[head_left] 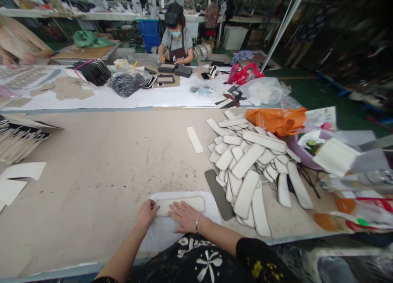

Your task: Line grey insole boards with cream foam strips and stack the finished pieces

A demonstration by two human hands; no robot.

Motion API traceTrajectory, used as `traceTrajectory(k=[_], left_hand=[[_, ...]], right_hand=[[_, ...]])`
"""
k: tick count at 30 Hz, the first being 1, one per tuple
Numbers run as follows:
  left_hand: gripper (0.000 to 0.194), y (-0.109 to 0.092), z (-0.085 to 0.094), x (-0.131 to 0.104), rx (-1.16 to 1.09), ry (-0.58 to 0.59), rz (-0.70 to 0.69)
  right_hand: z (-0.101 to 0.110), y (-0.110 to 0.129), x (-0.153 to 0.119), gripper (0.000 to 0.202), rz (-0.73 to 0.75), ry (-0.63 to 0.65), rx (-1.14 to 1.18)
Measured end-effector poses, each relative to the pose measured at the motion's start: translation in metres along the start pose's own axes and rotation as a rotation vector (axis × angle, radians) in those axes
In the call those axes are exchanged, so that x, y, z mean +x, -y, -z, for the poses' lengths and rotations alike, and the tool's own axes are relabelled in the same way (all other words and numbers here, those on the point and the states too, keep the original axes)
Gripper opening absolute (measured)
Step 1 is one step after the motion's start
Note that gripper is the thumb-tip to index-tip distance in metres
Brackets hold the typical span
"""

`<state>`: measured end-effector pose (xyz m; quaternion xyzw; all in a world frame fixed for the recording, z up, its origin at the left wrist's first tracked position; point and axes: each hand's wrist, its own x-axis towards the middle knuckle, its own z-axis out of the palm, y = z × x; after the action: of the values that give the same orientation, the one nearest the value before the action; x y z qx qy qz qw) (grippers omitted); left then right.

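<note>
A long white piece with rounded corners and a dark edge (pixel 196 202) lies flat on a white sheet (pixel 211 217) at the table's front. At its left end, my left hand (pixel 147 212) pinches the edge between thumb and fingers. My right hand (pixel 186 216), a bracelet at the wrist, rests flat on the middle of the piece with its fingers spread. Just right of the sheet is a dark grey strip (pixel 218 195). Beyond it spreads a loose pile of similar white pieces (pixel 248 160), and one plain white strip (pixel 194 139) lies apart from them.
An orange bag (pixel 276 120) and a lilac basin (pixel 302 152) stand behind the pile. Stacked pieces (pixel 21 139) and white sheets (pixel 23 171) are at the left. Across the table, a co-worker (pixel 176 41) handles dark boxes (pixel 175 70). Plastic bags (pixel 264 90) lie at the far right.
</note>
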<state>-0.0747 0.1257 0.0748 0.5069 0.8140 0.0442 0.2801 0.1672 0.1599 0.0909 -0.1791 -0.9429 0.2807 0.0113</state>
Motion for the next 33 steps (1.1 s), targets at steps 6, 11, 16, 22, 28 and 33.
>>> traceTrajectory(k=[6,11,16,22,28,33], left_hand=[[0.014,-0.001,-0.001,0.001,0.0,-0.005,-0.009],[0.017,-0.002,-0.003,-0.006,-0.017,-0.063,-0.004],[0.037,-0.014,-0.007,-0.037,0.0,-0.167,-0.147],[0.064,-0.075,-0.038,-0.061,0.099,0.093,-0.9],[0.071,-0.071,-0.047,-0.046,0.096,0.054,-0.938],[0.064,-0.005,-0.032,-0.042,0.103,0.011,-0.759]], right_hand=[[-0.014,-0.022,-0.035,0.077,-0.291,-0.03,-0.025],[-0.021,-0.039,-0.07,0.081,-0.446,-0.025,-0.079],[-0.029,-0.041,-0.071,0.075,-0.445,-0.028,-0.13],[-0.042,-0.046,-0.071,0.074,-0.429,-0.009,-0.23],[-0.05,-0.053,-0.074,0.073,-0.393,-0.006,-0.319],[-0.049,-0.054,-0.074,0.075,-0.392,0.002,-0.316]])
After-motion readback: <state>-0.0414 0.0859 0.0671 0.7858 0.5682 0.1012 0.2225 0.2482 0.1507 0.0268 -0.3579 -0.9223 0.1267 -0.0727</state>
